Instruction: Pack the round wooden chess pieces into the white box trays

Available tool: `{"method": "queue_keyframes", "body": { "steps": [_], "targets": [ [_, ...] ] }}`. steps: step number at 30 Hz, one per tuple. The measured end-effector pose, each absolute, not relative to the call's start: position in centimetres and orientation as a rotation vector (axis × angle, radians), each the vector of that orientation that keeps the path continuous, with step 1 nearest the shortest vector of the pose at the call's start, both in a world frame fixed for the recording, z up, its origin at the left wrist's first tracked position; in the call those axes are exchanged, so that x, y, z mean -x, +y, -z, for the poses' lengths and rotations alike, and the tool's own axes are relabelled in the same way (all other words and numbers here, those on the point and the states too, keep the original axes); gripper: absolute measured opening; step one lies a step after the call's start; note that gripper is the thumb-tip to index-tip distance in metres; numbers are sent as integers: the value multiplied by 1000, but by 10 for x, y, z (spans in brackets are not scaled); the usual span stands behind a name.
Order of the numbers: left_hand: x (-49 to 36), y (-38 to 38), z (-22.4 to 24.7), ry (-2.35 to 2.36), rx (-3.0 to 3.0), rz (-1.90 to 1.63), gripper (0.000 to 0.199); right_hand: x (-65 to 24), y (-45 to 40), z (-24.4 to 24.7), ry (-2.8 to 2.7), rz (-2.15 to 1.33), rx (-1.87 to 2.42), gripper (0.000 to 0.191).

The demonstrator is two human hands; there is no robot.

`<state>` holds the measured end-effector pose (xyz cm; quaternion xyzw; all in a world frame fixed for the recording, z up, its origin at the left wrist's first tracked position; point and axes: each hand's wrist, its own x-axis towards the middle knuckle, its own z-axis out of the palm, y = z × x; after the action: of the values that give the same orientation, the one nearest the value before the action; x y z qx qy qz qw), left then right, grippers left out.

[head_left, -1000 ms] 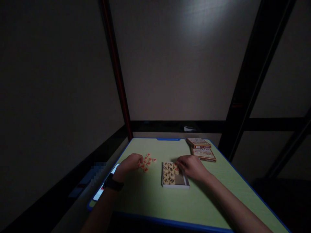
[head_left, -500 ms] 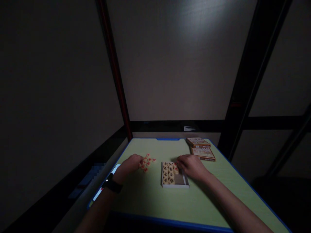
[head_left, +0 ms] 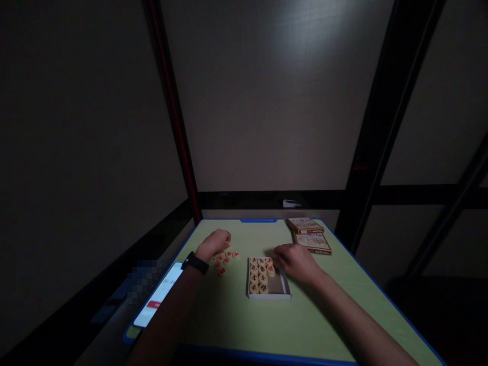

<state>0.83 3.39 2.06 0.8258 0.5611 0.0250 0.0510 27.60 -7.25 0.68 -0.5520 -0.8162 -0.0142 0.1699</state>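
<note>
Above the loose red-marked Chinese chess pieces (head_left: 226,261), my left hand (head_left: 216,242) is closed in a pinch, with a pale piece edge showing at its fingertips. My right hand (head_left: 297,260) has its fingers curled down at the far right corner of a shallow open box (head_left: 279,288); a round piece (head_left: 276,262) partly shows under the fingertips. Inside the box, black-marked pieces (head_left: 258,278) fill two columns on the left. A few red-marked pieces (head_left: 270,269) begin a column beside them, and bare box floor shows at the near right.
Two flat printed boxes (head_left: 311,242) lie overlapping at the back right of the green table (head_left: 229,317). A phone with a lit screen (head_left: 158,297) rests along the left edge, near my left forearm. A wall stands behind the table.
My left hand has moved from the left side of the loose pieces to their far side, slightly away from me. My right hand stays at the box corner. The view has shifted a little.
</note>
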Motion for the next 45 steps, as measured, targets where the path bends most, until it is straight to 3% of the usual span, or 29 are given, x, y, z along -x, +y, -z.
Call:
{"method": "queue_keyframes", "body": {
  "steps": [6, 11, 15, 20, 30, 39, 45],
  "targets": [
    [-10, 34, -17, 1748, -2542, -53, 12, -275, -73, -8, -2314, 68, 1563, 17],
    [-18, 27, -18, 1743, -2594, -113, 25, -276, -73, -5, -2267, -22, 1503, 17],
    [-38, 18, -20, 1596, -2552, -507, 35, -273, -69, 4, -2053, -221, 1269, 18],
    [-74, -1, -11, 1091, -2279, -859, 34, -265, -65, 14, -1864, -472, 963, 34],
    [-90, -25, 15, 997, -2290, -944, 22, -266, -60, 19, -1833, -434, 1050, 19],
    [-93, -13, 26, 809, -1768, -1060, 43, -268, -66, 20, -2028, -231, 978, 34],
    [-95, -14, 24, 665, -1580, -1068, 44, -267, -64, 24, -1950, -179, 1056, 53]
  ]
}}
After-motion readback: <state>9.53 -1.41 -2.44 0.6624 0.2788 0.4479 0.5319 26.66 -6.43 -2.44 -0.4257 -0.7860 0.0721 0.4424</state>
